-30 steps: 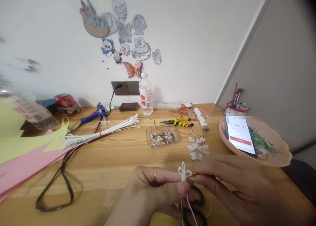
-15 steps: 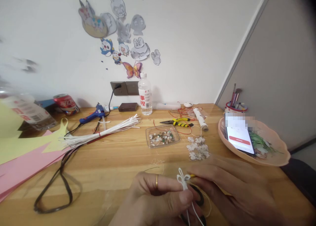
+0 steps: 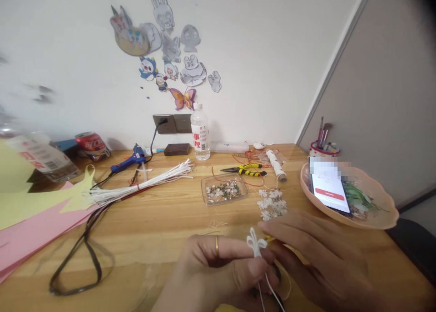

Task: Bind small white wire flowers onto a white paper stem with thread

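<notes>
Between thumb and forefinger, my left hand [image 3: 225, 266] pinches a white cord knot [image 3: 256, 245] with three small loops pointing up. Two white tails hang below its thumb. My right hand [image 3: 316, 253] is close by on the right, its fingers bent around something yellow [image 3: 269, 239] that is mostly hidden. The yellow tip lies just beside the loops; whether it touches them I cannot tell. Behind and under my left fingers shows part of a black ring-shaped thing [image 3: 278, 272]. A thin pale thread [image 3: 289, 284] curves down between the hands.
Beyond my hands lie white flower-shaped pieces [image 3: 271, 205], a clear tray [image 3: 225, 189] of beads, pliers [image 3: 244, 170] and a cord roll [image 3: 276, 165]. A bundle of white cords [image 3: 146, 185] and a blue glue gun [image 3: 129, 158] are left. A pink bowl [image 3: 374, 221] holds a phone [image 3: 329, 187].
The white knot has turned slightly, so its loops show more spread out. My right fingertips and the yellow thing have shifted slightly right and up.
</notes>
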The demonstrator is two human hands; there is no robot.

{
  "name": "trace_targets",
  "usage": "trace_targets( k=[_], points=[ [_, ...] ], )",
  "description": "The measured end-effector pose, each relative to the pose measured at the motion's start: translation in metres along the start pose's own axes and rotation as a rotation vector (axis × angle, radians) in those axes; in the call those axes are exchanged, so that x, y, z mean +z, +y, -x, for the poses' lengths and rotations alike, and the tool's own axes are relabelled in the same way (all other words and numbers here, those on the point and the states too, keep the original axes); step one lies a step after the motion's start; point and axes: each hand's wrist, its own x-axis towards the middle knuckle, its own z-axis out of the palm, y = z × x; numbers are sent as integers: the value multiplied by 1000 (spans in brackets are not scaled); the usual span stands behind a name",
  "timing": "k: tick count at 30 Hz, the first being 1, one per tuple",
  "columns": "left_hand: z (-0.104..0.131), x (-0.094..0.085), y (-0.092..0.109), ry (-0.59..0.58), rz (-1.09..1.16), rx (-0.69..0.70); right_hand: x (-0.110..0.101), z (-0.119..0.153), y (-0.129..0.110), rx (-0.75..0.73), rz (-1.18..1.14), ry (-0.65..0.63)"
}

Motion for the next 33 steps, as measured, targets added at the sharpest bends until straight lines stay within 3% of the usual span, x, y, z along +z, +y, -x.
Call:
trace_targets(
  k=[8,14,19,22,27,30,33],
  points=[
    [-2,-2,-3,108,30,74,3,-1,11,-52,-31,-17],
    [-5,-2,-4,190,1,116,0,0,1,226,-204,-90],
    [-7,-3,-6,218,21,151,7,2,-12,298,-296,-243],
    [-9,-6,-10,217,29,148,13,5,-13,245,-190,-236],
    [-17,-9,-18,168,217,111,10,11,-20,-74,188,-165],
    [-17,-9,-19,172,254,104,8,12,-24,-70,250,-231],
    [-13,-7,-15,167,222,136,10,12,-22,35,83,-173]
  ],
)
